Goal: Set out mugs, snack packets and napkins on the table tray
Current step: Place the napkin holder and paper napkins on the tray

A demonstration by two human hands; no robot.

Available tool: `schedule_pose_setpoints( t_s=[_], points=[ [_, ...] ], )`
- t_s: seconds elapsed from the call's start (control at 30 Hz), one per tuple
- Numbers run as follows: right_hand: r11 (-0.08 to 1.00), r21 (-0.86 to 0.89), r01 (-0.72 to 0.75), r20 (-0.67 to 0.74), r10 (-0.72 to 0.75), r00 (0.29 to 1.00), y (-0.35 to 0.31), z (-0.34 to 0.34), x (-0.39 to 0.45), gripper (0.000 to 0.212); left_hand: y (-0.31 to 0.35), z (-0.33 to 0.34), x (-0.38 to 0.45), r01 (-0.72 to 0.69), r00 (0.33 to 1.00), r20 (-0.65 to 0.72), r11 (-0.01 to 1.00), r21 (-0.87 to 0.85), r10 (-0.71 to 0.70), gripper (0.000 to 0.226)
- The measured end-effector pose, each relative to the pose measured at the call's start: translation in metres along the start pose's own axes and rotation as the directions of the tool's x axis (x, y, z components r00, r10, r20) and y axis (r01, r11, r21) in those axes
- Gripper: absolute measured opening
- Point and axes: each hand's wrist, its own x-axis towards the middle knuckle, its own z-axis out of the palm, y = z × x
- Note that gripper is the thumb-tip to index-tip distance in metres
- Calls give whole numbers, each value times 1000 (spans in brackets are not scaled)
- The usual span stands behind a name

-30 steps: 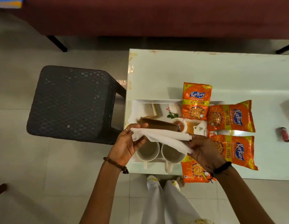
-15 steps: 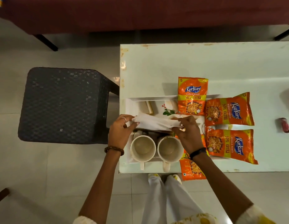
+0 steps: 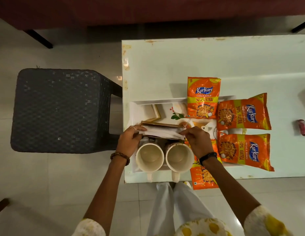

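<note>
A white napkin (image 3: pixel 162 133) is stretched flat between my left hand (image 3: pixel 130 141) and my right hand (image 3: pixel 196 142), each pinching one end, just above a brown holder (image 3: pixel 161 124) on the white tray (image 3: pixel 158 101). Two cream mugs (image 3: pixel 149 157) (image 3: pixel 179 157) stand side by side at the tray's near edge, handles toward me. Several orange snack packets lie around the tray's right side: one upright at the back (image 3: pixel 203 97), two sideways on the right (image 3: pixel 243 112) (image 3: pixel 244 150), and one (image 3: pixel 203 178) partly under my right wrist.
The tray sits at the near left corner of a white table (image 3: pixel 182 65). A dark woven stool (image 3: pixel 61 109) stands left of the table. A small pink object (image 3: pixel 302 127) lies at the table's right edge. A dark red sofa spans the top.
Both hands have carried the napkin away from me, from over the mugs to over the brown holder, and drawn it narrower. The mugs are now uncovered.
</note>
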Motion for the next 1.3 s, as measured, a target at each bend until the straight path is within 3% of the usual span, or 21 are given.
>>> schedule_pose_setpoints(
  t_s=[0.1,0.17,0.27,0.4,0.5,0.57,0.67,0.77,0.83,0.9,0.97,1.17,1.3],
  points=[
    [995,101,-23,2,23,1000,2,-5,0,29,-1,0,-3,30,998,57,999,-32,-28,18],
    [978,203,-40,16,38,999,2,-12,0,32,-2,1,-5,24,999,49,999,-26,-22,18],
    [976,214,-36,40,28,999,4,-18,-1,31,-6,0,-7,3,1000,3,1000,-16,-2,21],
    [962,264,-69,-44,83,996,13,-26,-10,22,-13,0,-15,-50,980,-194,999,-18,45,23],
    [933,329,-144,-213,222,952,29,-32,-36,12,-23,5,-26,43,921,-382,995,-88,-74,29],
    [853,455,-256,-264,403,876,42,-33,-61,12,-29,12,-37,149,890,-409,976,-157,-201,33],
    [656,615,-437,-237,683,691,61,-31,-94,21,-31,32,-54,262,874,-353,936,-235,-333,37],
    [470,681,-562,-198,856,477,83,-25,-108,21,-33,46,-62,342,826,-388,911,-229,-408,35],
    [339,721,-604,-115,919,378,96,-23,-106,34,-36,48,-59,374,803,-420,906,-197,-423,34],
    [231,800,-554,-3,924,381,104,-21,-99,42,-41,45,-56,386,806,-430,912,-140,-407,34],
    [172,872,-458,59,892,447,105,-22,-93,39,-43,43,-55,380,820,-427,921,-92,-381,33],
    [101,929,-357,92,869,486,116,-32,-87,25,-35,50,-52,390,814,-435,917,-82,-385,32],
    [140,925,-352,46,881,471,138,-53,-68,37,-19,72,-43,371,837,-393,923,-102,-380,34]
  ],
)
